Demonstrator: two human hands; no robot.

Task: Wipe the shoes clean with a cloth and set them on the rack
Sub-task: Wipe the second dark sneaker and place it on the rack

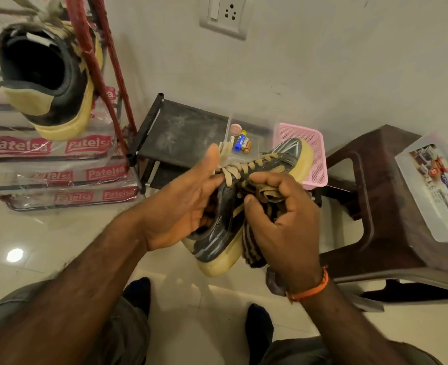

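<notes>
One shoe [246, 206] in hand: left hand [180, 204] cups heel w/ thumb up, right hand [280, 219] bunches cloth [254, 248] on side; advise firm strokes toward toe, sole incl

Near the centre of the frame we see a black shoe [225, 219] with a thick yellowed sole and tan laces, held off the floor, its toe pointing to the upper right and its heel toward the bottom. A brown-and-tan striped cloth [254, 243] is bunched against its right side and hangs below it. At upper left a second shoe [49, 83], black with tan trim, sits on the red rack [99, 72], heel toward us.
</notes>
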